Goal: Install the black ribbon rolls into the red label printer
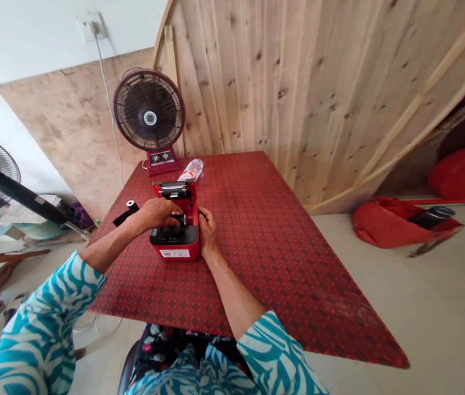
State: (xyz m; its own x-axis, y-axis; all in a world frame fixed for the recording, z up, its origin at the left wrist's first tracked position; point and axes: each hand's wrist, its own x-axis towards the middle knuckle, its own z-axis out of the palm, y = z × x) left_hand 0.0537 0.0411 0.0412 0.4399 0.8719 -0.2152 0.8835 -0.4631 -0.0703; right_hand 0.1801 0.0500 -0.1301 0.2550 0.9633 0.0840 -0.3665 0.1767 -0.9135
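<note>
A red and black label printer [175, 250] stands on the table with its lid raised. Over its open compartment is my left hand [159, 214], fingers bent down and closed on a black roll [181, 219] with a pale core. Along the printer's right wall, my right hand [208, 230] grips the side, with its fingers toward the back. Left of the printer, a second small black roll [132, 206] with a white core lies on the table, a strip of black film [122, 218] trailing from it. The inside of the compartment is partly hidden by my left hand.
The red patterned table [265, 263] carries a dark red fan [150, 118] at the back left. A clear plastic bottle [192, 169] lies behind the printer. A standing fan [14, 192] is on the left, and a red bag [384, 222] sits on the floor at right.
</note>
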